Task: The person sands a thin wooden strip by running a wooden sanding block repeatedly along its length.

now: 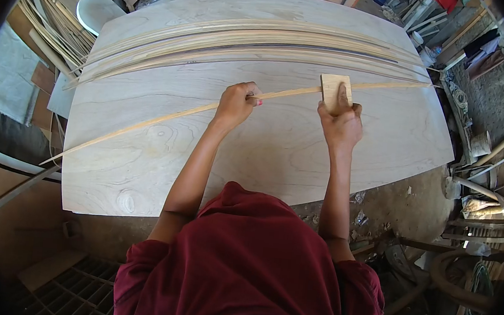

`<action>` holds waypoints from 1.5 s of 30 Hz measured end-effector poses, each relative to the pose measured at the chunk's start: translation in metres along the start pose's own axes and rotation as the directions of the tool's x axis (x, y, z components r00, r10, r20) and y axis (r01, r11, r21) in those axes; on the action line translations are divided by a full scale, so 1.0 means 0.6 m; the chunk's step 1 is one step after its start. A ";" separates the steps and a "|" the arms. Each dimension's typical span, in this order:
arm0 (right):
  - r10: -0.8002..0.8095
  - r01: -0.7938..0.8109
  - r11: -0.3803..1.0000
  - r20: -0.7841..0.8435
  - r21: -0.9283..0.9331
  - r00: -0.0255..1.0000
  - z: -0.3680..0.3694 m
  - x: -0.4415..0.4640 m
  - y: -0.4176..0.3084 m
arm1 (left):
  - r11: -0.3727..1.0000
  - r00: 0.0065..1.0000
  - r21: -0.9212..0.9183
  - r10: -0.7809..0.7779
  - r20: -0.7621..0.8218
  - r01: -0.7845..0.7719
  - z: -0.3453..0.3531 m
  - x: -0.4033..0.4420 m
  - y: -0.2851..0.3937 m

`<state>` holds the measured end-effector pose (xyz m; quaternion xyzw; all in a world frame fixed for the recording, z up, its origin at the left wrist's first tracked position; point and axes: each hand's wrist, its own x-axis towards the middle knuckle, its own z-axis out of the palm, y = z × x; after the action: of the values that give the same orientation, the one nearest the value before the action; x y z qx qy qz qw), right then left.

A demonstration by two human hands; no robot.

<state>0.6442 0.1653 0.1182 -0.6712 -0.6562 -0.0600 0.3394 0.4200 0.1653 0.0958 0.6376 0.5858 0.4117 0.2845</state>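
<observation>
A long, thin wooden strip (pixel 287 93) runs slantwise across a pale plywood tabletop (pixel 282 154), from beyond its left edge up to its far right. Near the strip's middle, my left hand (pixel 234 105) is closed around it, fingertips pinched together. Farther right, my right hand (pixel 342 128) grips a small, flat, light-coloured wooden block (pixel 331 86), with one finger stretched along its top. The block lies over the strip and covers a short length of it. Whether anything is on the block's underside is hidden.
Several more thin wooden strips (pixel 244 37) lie in a bundle along the table's far side. A white plastic chair (pixel 97 12) stands at the far left beside stacked wood lengths (pixel 48 17). Wood pieces and clutter (pixel 489 190) line the right wall.
</observation>
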 end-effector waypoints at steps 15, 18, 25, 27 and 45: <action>-0.018 0.028 0.997 0.143 -0.073 0.990 -0.017 0.012 -0.009 | 0.999 0.997 0.035 -0.031 0.066 0.029 -0.002 -0.005 -0.004; 0.049 -0.036 0.989 0.085 -0.143 0.995 -0.016 0.016 0.001 | 0.997 0.996 0.067 -0.034 0.081 0.028 -0.002 0.000 -0.001; -0.168 0.162 0.986 0.274 0.043 0.947 0.007 -0.059 -0.082 | 0.996 0.997 0.089 0.004 0.072 -0.011 0.003 0.002 -0.010; -0.149 0.155 0.988 0.292 0.003 0.945 -0.004 -0.041 -0.065 | 0.997 0.997 0.071 -0.004 0.078 -0.002 0.001 0.002 -0.010; -0.119 0.131 0.991 0.230 -0.037 0.966 -0.014 -0.012 -0.030 | 0.998 0.961 0.033 0.044 0.274 -0.055 0.017 0.034 0.022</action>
<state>0.6296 0.1528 0.1279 -0.6396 -0.7299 -0.0208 0.2401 0.4352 0.1847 0.1060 0.7083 0.5329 0.3151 0.3392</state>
